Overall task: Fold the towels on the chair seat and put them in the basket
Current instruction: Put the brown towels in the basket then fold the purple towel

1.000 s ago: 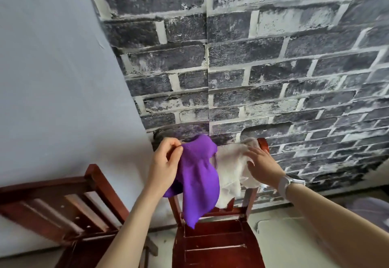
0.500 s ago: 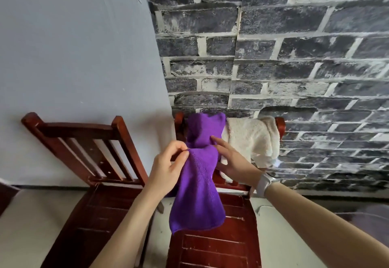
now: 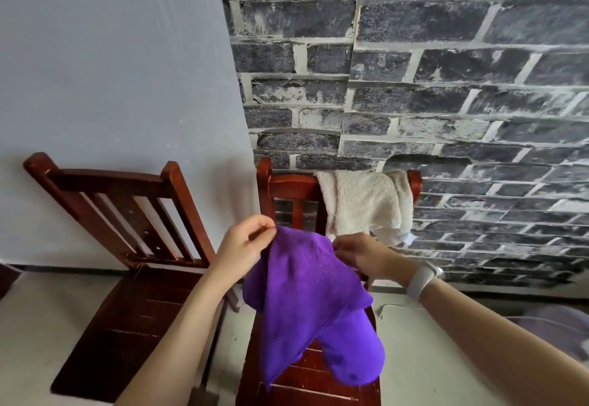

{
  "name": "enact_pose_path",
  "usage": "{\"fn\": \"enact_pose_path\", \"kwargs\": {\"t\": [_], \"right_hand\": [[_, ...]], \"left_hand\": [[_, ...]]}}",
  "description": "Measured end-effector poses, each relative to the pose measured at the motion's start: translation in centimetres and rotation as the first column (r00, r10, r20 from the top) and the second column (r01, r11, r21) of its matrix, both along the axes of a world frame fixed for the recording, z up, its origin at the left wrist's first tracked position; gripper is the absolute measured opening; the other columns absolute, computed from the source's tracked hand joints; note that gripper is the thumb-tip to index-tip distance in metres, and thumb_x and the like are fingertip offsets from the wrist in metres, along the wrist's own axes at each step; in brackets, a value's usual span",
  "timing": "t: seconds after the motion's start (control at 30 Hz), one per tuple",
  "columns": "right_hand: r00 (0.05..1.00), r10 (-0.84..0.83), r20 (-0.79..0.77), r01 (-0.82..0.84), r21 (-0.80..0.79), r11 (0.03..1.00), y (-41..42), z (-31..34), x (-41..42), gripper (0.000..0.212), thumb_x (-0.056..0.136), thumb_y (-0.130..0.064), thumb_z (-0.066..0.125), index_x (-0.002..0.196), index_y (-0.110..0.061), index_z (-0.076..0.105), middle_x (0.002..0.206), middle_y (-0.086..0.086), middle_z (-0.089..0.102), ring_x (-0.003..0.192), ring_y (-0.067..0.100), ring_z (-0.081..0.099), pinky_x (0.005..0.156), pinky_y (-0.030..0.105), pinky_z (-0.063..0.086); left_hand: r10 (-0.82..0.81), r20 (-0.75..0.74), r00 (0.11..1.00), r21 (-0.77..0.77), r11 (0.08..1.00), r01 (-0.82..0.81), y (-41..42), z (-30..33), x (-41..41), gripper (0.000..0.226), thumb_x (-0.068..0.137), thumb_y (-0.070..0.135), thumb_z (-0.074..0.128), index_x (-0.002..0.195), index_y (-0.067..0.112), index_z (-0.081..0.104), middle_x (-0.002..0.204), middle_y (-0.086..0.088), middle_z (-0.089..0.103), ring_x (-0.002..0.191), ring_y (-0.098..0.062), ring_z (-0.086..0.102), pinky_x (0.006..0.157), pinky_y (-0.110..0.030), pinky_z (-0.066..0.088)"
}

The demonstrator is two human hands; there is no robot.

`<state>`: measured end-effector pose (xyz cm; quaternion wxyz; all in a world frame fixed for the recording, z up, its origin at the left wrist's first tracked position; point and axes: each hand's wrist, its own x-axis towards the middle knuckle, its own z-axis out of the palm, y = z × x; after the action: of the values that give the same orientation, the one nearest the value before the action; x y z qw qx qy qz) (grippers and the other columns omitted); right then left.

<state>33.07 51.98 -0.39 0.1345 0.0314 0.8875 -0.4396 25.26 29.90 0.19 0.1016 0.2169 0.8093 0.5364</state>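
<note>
A purple towel [image 3: 306, 307] hangs in the air over the seat of the right-hand wooden chair [image 3: 312, 388]. My left hand [image 3: 243, 244] pinches its upper left corner between thumb and fingers. My right hand [image 3: 360, 254] grips the towel's upper right edge, and a white watch sits on that wrist. A cream towel [image 3: 366, 203] is draped over the top rail of the same chair's back. No basket is in view.
A second dark red wooden chair [image 3: 134, 294] stands to the left against a pale blue wall. A grey brick-pattern wall runs behind the right chair. A pale lilac object [image 3: 561, 326] shows at the right edge on the light floor.
The purple towel has come off the chair back and now hangs free between both hands. My right hand moved from the cream towel to the purple one. The view tilted down.
</note>
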Motion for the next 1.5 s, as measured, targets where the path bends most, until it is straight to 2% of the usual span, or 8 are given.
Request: {"fn": "enact_pose_path", "kwargs": {"t": [0.33, 0.47, 0.63, 0.77, 0.9, 1.17, 1.37, 1.5], "right_hand": [[0.920, -0.272, -0.282, 0.304, 0.078, 0.949, 2.5, -0.3, 1.6, 0.026, 0.092, -0.007, 0.049, 0.070, 0.005, 0.057, 0.061, 0.006, 0.050, 0.064, 0.019, 0.042, 0.062, 0.028, 0.031], [0.880, -0.456, -0.132, 0.450, -0.075, 0.890, 2.8, 0.4, 0.2, 0.037, 0.095, -0.014, 0.043, 0.058, -0.012, 0.043, 0.053, -0.002, 0.038, 0.053, 0.010, 0.032, 0.049, 0.021, 0.027], [0.776, -0.583, 0.241, 0.628, -0.380, 0.679, 3.3, -0.1, -0.4, 0.036, 0.096, -0.021, 0.043, 0.062, -0.013, 0.051, 0.060, 0.007, 0.046, 0.052, 0.016, 0.042, 0.046, 0.025, 0.031], [0.790, -0.547, 0.277, 0.614, -0.358, 0.704, 4.6, -0.7, 0.6, 0.038, 0.097, -0.018, 0.044, 0.062, -0.006, 0.055, 0.057, 0.009, 0.053, 0.050, 0.017, 0.048, 0.051, 0.030, 0.037], [0.843, -0.526, 0.108, 0.532, -0.035, 0.846, 5.4, -1.1, 2.3, 0.015, 0.091, -0.013, 0.053, 0.091, 0.000, 0.060, 0.071, 0.009, 0.055, 0.047, 0.004, 0.049, 0.046, 0.017, 0.036], [0.978, -0.185, 0.097, 0.207, -0.571, 0.794, 2.0, -0.1, 7.3, 0.031, 0.088, -0.020, 0.058, 0.118, -0.024, 0.052, 0.111, -0.008, 0.064, 0.104, 0.004, 0.060, 0.088, 0.018, 0.048], [0.844, -0.523, -0.122, 0.506, -0.144, 0.850, 2.1, -1.8, 6.0, 0.018, 0.080, -0.009, 0.047, 0.065, -0.019, 0.051, 0.057, -0.005, 0.049, 0.063, 0.017, 0.046, 0.057, 0.022, 0.036], [0.802, -0.579, -0.147, 0.594, 0.092, 0.799, 4.3, -3.9, 6.3, 0.018, 0.078, -0.002, 0.048, 0.083, -0.010, 0.063, 0.074, 0.010, 0.063, 0.076, 0.026, 0.058, 0.066, 0.033, 0.040]], "left_hand": [[0.082, -0.082, 0.993, -0.073, 0.993, -0.088, 3.7, -1.6, 0.2, 0.013, 0.088, 0.008, 0.054, 0.095, 0.018, 0.061, 0.098, 0.002, 0.064, 0.086, -0.006, 0.058, 0.071, 0.000, 0.038], [-0.049, -0.199, 0.979, 0.052, 0.997, 0.061, 4.8, -1.3, 2.4, 0.031, 0.081, 0.031, 0.064, 0.110, 0.028, 0.055, 0.115, 0.003, 0.053, 0.102, -0.003, 0.055, 0.087, -0.019, 0.047], [-0.427, -0.222, 0.877, -0.187, 0.901, 0.392, 6.3, -2.9, 5.2, 0.077, 0.068, 0.049, 0.071, 0.130, 0.056, 0.025, 0.145, 0.016, 0.020, 0.136, 0.004, 0.017, 0.109, -0.008, 0.017], [-0.334, -0.299, 0.894, -0.089, 0.943, 0.322, 7.1, -1.9, 3.9, 0.029, 0.075, 0.017, 0.072, 0.104, 0.012, 0.070, 0.109, 0.009, 0.059, 0.098, -0.005, 0.059, 0.087, -0.013, 0.043], [-0.388, -0.042, 0.921, -0.174, 0.910, 0.376, 7.9, 0.6, 1.9, 0.036, 0.081, 0.027, 0.067, 0.061, -0.002, 0.060, 0.055, -0.009, 0.046, 0.050, -0.006, 0.035, 0.051, -0.023, 0.027], [-0.321, 0.006, 0.947, -0.130, 0.939, 0.319, 12.2, 1.8, 3.2, 0.051, 0.082, 0.034, 0.064, 0.051, -0.001, 0.043, 0.048, 0.005, 0.024, 0.046, -0.006, 0.021, 0.044, -0.021, 0.018], [-0.240, -0.080, 0.968, -0.053, 0.970, 0.236, 12.1, 2.6, 3.3, 0.035, 0.083, 0.028, 0.063, 0.060, 0.002, 0.061, 0.053, -0.005, 0.039, 0.051, -0.003, 0.030, 0.050, -0.022, 0.026], [-0.149, -0.139, 0.979, -0.033, 0.989, 0.145, 9.5, 2.9, 1.8, 0.023, 0.084, 0.020, 0.062, 0.071, 0.003, 0.068, 0.070, -0.024, 0.062, 0.064, -0.012, 0.047, 0.065, -0.033, 0.040]]}}
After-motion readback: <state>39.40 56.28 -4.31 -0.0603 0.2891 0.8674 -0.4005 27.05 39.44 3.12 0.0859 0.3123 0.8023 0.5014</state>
